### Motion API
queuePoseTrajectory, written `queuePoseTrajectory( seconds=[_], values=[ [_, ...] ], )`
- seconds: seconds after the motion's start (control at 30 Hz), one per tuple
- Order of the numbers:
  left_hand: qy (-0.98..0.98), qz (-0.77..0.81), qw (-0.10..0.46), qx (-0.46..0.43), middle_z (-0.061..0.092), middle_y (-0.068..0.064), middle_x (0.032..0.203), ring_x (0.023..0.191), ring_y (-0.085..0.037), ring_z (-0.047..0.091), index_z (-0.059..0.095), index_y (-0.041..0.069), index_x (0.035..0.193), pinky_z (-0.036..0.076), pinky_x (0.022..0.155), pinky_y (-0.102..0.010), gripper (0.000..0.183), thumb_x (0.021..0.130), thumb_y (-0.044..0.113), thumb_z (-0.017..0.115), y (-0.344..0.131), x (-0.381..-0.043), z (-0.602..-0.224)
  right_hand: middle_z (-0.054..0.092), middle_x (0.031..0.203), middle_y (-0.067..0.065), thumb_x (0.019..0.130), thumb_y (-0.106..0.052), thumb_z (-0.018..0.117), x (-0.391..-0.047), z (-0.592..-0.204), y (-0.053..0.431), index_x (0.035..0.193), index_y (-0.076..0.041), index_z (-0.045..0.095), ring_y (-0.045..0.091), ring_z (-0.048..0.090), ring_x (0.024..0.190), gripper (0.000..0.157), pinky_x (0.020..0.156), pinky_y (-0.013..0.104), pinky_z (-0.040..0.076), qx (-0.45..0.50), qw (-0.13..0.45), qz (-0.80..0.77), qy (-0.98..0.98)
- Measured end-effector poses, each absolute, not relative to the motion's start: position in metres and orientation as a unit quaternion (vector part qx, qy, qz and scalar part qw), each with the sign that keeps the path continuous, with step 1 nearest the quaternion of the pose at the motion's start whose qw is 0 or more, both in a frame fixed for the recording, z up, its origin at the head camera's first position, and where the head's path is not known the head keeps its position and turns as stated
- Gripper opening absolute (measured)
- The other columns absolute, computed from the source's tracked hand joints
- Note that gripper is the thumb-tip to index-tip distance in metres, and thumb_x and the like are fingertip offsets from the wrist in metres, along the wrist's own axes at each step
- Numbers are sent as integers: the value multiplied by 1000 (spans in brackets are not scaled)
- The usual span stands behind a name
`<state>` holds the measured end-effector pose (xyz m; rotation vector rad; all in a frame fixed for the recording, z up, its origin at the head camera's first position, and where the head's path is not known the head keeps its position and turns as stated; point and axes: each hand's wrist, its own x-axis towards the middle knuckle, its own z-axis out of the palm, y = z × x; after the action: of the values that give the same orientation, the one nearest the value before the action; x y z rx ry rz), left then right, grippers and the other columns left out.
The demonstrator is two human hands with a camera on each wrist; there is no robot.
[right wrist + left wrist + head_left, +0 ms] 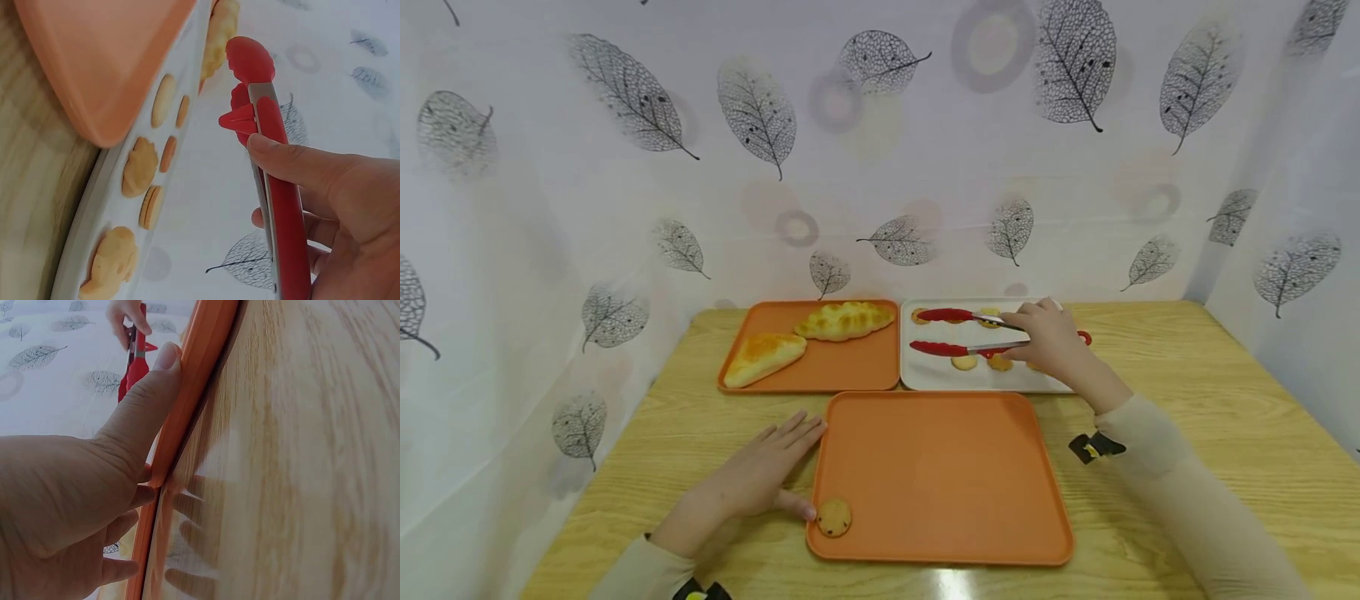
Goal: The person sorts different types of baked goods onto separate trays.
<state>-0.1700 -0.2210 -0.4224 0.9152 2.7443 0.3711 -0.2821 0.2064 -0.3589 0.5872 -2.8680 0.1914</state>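
My right hand [1051, 337] grips red-and-metal tongs [943, 347] by their arms, thumb on one side and fingers round the other. The tongs' red ends stand apart over the white tray [917, 377], pointing left. Several cookies lie in two rows on that tray, among them a bear-shaped one [112, 264] and a ribbed one [151, 207]. At the near orange tray's [940, 475] left side, my left hand [752, 479] lies with fingers straight, thumb and fingertips at the rim. One round cookie [834, 517] with dark specks sits in that tray's near left corner, by the thumb.
A second orange tray [827, 375] stands at the back left, against the white tray. It bears a triangular bread [763, 358] and a braided loaf [846, 321]. Behind the wooden table [1157, 358] hangs a leaf-printed cloth [880, 167].
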Motion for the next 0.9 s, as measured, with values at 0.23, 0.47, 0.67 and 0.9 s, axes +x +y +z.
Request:
queuePoseTrajectory(
  seconds=[0.23, 0.47, 0.67, 0.9],
  values=[
    [936, 123, 110, 312, 25, -14, 161, 151, -36, 15, 24, 7, 155, 25, 115, -64, 112, 72, 72, 61, -220, -169, -421, 67, 103, 13, 72, -26, 85, -248, -358, 205, 122, -6, 68, 35, 54, 96, 57, 68, 50, 43, 249, 136, 107, -953],
    [936, 126, 111, 309, 25, -14, 161, 151, -36, 15, 24, 6, 155, 25, 115, -63, 112, 72, 71, 63, -219, -168, -420, 68, 97, 5, 65, -27, 89, -220, -361, 195, 116, -7, 72, 30, 56, 92, 57, 60, 39, 41, 308, 164, 106, -931],
    [936, 129, 111, 307, 25, -14, 161, 151, -36, 15, 25, 6, 155, 25, 115, -63, 111, 72, 70, 64, -219, -168, -419, 68, 95, 2, 59, -23, 92, -200, -369, 183, 111, -8, 74, 22, 54, 85, 58, 60, 29, 37, 375, 187, 111, -901],
    [937, 127, 111, 306, 25, -14, 161, 151, -36, 15, 25, 7, 155, 25, 116, -62, 111, 72, 70, 64, -219, -168, -419, 65, 92, -4, 58, -29, 92, -185, -373, 169, 111, -13, 74, 17, 51, 86, 58, 62, 23, 30, 405, 159, 106, -894]
  ],
)
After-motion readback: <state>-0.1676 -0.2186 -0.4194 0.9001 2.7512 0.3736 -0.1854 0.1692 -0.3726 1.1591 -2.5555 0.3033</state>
